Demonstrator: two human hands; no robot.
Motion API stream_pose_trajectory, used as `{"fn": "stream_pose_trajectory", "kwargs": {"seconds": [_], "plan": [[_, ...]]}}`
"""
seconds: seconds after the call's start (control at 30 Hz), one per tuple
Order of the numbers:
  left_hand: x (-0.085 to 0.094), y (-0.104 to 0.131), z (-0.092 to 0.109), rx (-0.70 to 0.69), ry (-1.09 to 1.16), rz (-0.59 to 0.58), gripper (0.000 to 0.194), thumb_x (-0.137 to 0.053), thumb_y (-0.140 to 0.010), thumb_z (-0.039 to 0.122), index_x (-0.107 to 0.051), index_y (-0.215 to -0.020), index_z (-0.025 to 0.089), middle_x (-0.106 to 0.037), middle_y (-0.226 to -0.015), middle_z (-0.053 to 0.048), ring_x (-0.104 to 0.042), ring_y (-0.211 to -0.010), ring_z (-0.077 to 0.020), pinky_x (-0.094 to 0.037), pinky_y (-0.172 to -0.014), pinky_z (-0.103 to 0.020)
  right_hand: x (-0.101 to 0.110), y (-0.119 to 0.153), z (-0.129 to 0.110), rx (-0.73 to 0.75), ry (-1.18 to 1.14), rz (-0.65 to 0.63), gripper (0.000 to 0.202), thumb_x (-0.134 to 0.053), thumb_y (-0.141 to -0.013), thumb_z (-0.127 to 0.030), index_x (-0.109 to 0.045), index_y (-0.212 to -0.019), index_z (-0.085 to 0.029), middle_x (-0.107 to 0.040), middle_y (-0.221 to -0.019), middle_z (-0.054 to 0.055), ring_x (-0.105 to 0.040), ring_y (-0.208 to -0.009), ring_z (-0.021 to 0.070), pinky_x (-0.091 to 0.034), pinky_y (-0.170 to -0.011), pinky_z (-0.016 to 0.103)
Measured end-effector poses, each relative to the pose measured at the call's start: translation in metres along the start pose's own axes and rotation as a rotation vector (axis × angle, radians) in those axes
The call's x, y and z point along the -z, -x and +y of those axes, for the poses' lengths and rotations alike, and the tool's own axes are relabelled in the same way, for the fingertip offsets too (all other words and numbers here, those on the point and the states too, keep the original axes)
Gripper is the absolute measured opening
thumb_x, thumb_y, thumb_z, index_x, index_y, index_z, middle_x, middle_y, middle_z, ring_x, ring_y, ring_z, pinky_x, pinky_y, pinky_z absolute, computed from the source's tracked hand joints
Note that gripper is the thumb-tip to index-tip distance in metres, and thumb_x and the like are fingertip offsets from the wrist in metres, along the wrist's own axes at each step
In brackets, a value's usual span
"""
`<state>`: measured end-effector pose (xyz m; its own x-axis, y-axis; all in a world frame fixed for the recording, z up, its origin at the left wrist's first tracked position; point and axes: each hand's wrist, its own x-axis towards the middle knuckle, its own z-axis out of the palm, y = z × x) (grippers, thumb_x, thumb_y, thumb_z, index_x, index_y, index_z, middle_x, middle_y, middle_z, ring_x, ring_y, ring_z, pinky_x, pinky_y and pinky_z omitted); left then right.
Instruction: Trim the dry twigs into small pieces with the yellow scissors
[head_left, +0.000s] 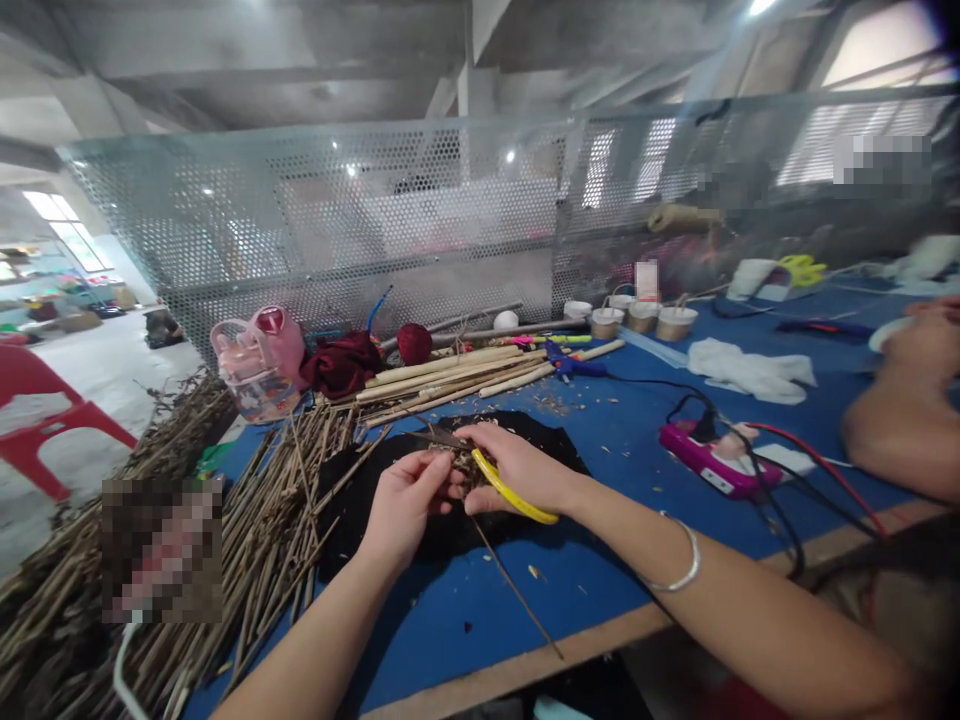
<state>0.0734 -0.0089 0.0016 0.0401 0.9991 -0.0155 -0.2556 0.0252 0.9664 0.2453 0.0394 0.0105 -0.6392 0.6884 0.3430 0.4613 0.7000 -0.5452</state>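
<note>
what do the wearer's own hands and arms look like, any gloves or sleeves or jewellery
Both the left hand and right hand are ungloved, and the forearms show no sleeves as far as the picture reaches. A smooth, narrow silver-coloured bangle circles the right forearm; none shows on the left.

In my right hand, the scissors have glossy, smooth yellow plastic handles and metal blades. The thin stem at my left hand is dry and woody, like the rough, matt stems piled at the tabletop's left edge. A matt black cloth lies beneath my hands. Toward the far edge, the peeled sticks show smoother pale wood; past that edge stands perforated metal panelling. The power strip is glossy purple plastic; my bracelet, shiny metal.
</note>
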Motion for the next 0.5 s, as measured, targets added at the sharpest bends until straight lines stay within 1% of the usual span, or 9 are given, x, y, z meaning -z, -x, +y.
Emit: {"fn": "stream_pose_trajectory", "kwargs": {"seconds": [0.1, 0.3, 0.43, 0.5], "plan": [[-0.0019, 0.0006, -0.0017, 0.012, -0.023, -0.019, 0.028, -0.066, -0.069, 0.037, -0.062, -0.080, 0.012, -0.062, -0.068, -0.002, -0.056, -0.054, -0.0073, -0.044, -0.046, -0.016, -0.0032, 0.0002, -0.0040, 0.021, -0.009, 0.033, 0.078, -0.070, -0.056, -0.056, -0.046, -0.118, -0.015, -0.053, -0.105, 0.011, -0.051, -0.094, 0.0222, -0.041, -0.085, 0.036], [-0.0041, 0.0020, -0.0039, 0.012, -0.008, -0.017, 0.028, -0.067, -0.068, 0.038, -0.062, -0.078, 0.012, -0.063, -0.069, -0.003, -0.056, -0.055, -0.0080, -0.046, -0.048, -0.018, -0.0069, 0.0008, -0.0051, 0.023, 0.011, 0.085, 0.078, -0.070, -0.056, -0.056, -0.045, -0.118, -0.016, -0.052, -0.108, 0.011, -0.052, -0.096, 0.0215, -0.041, -0.085, 0.034], [-0.0049, 0.0036, -0.0037, 0.010, -0.014, 0.005, 0.030, -0.067, -0.068, 0.039, -0.064, -0.079, 0.011, -0.065, -0.070, -0.004, -0.057, -0.055, -0.0083, -0.047, -0.049, -0.018, -0.0093, 0.0011, -0.0077, 0.004, 0.023, 0.100, 0.075, -0.069, -0.058, -0.056, -0.047, -0.117, -0.017, -0.055, -0.109, 0.011, -0.054, -0.096, 0.0228, -0.041, -0.083, 0.034], [-0.0051, 0.0039, -0.0031, 0.004, -0.036, 0.017, 0.031, -0.067, -0.067, 0.039, -0.064, -0.078, 0.011, -0.065, -0.070, -0.004, -0.057, -0.055, -0.0082, -0.046, -0.049, -0.017, -0.0094, 0.0010, -0.0096, -0.013, 0.028, 0.100, 0.072, -0.068, -0.059, -0.057, -0.049, -0.115, -0.017, -0.058, -0.106, 0.010, -0.055, -0.094, 0.0228, -0.042, -0.080, 0.032]]}}
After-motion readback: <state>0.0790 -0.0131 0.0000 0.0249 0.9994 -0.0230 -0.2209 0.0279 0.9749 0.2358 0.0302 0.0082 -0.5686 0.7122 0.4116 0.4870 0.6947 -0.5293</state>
